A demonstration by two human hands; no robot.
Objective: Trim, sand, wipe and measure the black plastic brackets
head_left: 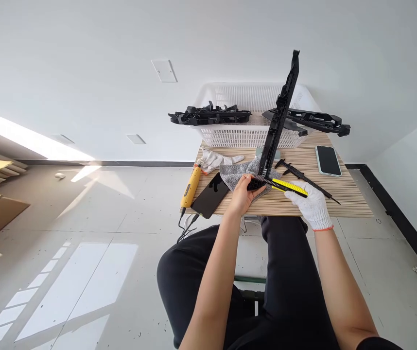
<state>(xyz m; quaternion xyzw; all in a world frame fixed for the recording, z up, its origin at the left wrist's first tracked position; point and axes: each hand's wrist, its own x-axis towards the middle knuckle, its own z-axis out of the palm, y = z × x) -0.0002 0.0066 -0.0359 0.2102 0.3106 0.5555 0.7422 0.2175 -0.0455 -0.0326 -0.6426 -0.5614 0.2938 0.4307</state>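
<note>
My bare left hand is closed around the lower end of a long black plastic part, which stands up at a slant over the table. In its white knit glove, my right hand grips a slim brush with a yellow and black handle. The brush's dark head reaches left to the part's lower end, by my left fingers. Whether the bristles touch the part I cannot tell. Beneath the part lies a crumpled grey cloth.
A white plastic basket holds more black parts at the back. On the wood-striped table lie a black caliper, a light-framed phone, a dark phone, a corded yellow tool and a loose white glove.
</note>
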